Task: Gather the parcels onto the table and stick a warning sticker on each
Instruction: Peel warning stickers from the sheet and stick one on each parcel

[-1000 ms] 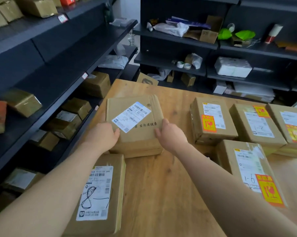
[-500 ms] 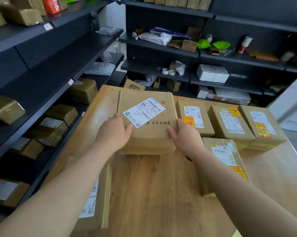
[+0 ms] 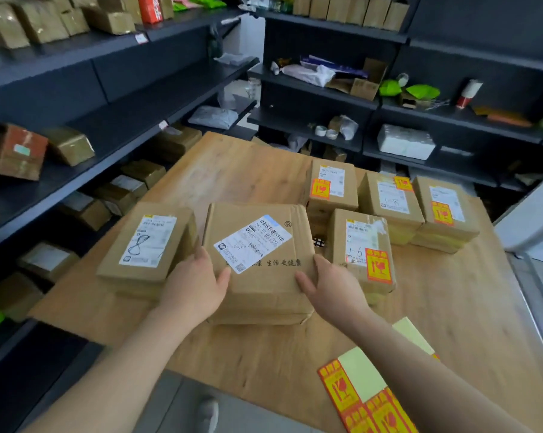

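You had the flat cardboard parcel [image 3: 261, 245] near the middle of the worktop [image 3: 232, 164], on its surface or barely above it; which, I could not tell. Your left grip [image 3: 195, 289] held its near-left corner and your right grip [image 3: 329, 289] its near-right corner, each with the thumb laid on top and the fingers curled round the side. The box looked stiff but slightly crushed at its edges, and probably light to middling in weight, so the two side walls were the sound place to hold. Its top carried only a white shipping label [image 3: 253, 243] and no warning sticker. At 9 o'clock lay another unstickered parcel marked 8 [image 3: 148, 242], at 3 o'clock one marked 1-6 with a red-and-yellow sticker [image 3: 360, 248], and three more stickered parcels [image 3: 389, 201] stood at 1 to 2 o'clock. The sticker sheet [image 3: 351, 392] lay at 5 o'clock by your right forearm. Compared with half a second earlier, the parcel had come lower and nearer to you, your hold was unchanged, and the sheet had come into view.
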